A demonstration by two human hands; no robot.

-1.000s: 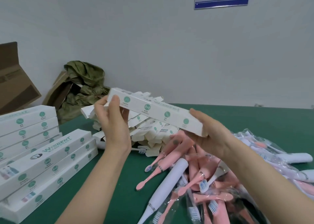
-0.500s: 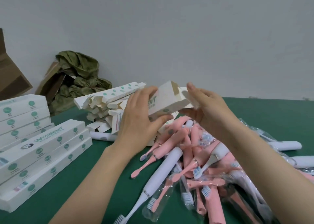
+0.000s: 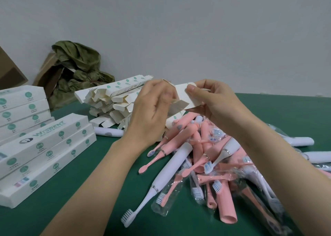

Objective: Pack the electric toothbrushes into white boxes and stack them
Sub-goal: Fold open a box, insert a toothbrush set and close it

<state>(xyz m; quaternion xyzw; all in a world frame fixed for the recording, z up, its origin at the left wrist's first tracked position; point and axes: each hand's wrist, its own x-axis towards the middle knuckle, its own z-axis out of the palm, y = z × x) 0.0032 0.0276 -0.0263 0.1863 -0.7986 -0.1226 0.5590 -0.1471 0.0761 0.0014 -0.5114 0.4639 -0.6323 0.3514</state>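
Green table (image 3: 89,191) is lying open near-left, between stacked boxes (image 3: 44,151) and toothbrush pile (image 3: 202,157). I'm watching left hand (image 3: 152,110) and right hand (image 3: 213,101) both gripping the white box (image 3: 189,98) above that pile, flapped end pointing left, length running roughly left-right.

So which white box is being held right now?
The white box between the left hand and right hand, above the toothbrushes; all others lie stacked or piled.

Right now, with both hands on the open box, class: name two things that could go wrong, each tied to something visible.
1. The left hand and right hand hold the box at its open end flaps; forcing the thin card could crease or tear it.
2. The toothbrushes lie tangled in a pile below; pulling one out may drag others along.
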